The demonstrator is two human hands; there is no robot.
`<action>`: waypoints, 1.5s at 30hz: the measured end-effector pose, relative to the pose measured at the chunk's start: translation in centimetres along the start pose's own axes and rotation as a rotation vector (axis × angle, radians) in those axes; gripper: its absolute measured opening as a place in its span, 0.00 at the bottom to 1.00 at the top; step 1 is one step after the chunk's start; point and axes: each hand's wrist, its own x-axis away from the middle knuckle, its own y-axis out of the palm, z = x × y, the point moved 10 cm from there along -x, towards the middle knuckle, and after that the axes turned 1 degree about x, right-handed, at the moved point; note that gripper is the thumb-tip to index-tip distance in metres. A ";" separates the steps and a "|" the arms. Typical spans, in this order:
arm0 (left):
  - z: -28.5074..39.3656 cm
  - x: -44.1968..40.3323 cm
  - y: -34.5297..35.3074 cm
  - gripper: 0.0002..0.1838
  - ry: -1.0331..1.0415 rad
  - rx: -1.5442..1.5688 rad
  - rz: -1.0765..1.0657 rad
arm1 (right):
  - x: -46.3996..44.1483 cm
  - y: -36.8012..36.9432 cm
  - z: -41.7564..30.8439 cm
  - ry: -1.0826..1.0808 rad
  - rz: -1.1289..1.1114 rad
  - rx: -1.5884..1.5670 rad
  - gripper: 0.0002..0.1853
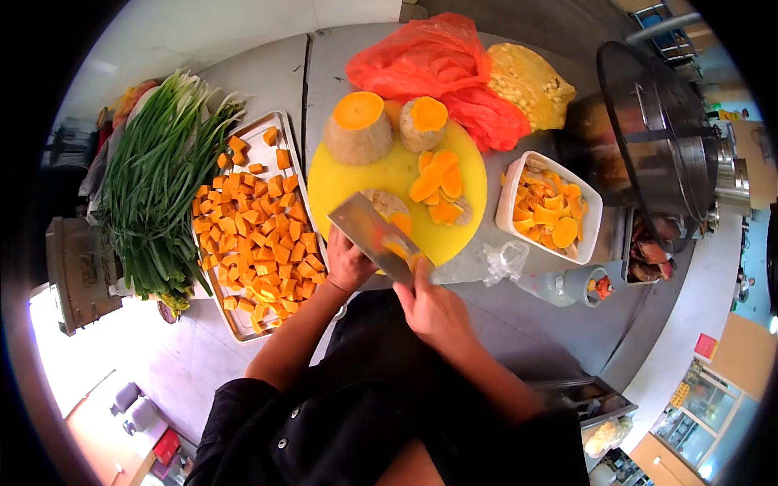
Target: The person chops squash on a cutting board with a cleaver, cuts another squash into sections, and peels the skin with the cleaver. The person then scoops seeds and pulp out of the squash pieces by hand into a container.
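Observation:
My right hand (433, 304) grips the handle of a cleaver (356, 223), whose broad blade is tilted over the near edge of a round yellow cutting board (334, 170). Close behind the blade is my left hand (348, 263), its fingers largely hidden by the metal. A piece of peeled pumpkin (389, 202) lies on the board beyond the blade, partly covered. Two upright cut pumpkin chunks, a large one (358, 134) and a smaller one (423, 125), stand toward the back. Orange pumpkin slices and peel (438, 176) lie in a small heap at the board's right.
Left of the board is a metal tray (235, 324) of pumpkin cubes (263, 243), with green onions (154, 178) beyond. A white tub (504, 198) of pumpkin scraps stands right. Red plastic bags (429, 57), a bag of pale cloves (527, 85) and a dark pot (656, 138) sit farther back.

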 end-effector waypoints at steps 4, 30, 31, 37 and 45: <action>1.0 -0.7 -0.6 0.26 -0.002 0.009 0.071 | -5.8 -0.3 -1.0 -0.037 0.116 -0.112 0.31; 1.6 -1.1 -0.2 0.26 -0.019 -0.068 0.031 | -1.7 -0.8 7.8 0.159 -0.140 -0.505 0.30; 1.6 -1.0 -0.2 0.26 -0.012 -0.061 0.024 | -1.5 -0.5 8.2 0.169 -0.148 -0.521 0.30; 1.5 -1.1 0.1 0.26 -0.005 -0.065 -0.008 | -5.6 2.1 8.9 0.073 -0.127 -0.644 0.29; 1.3 -0.9 0.3 0.25 -0.040 -0.051 -0.016 | -12.0 7.3 10.4 0.083 -0.117 -0.642 0.31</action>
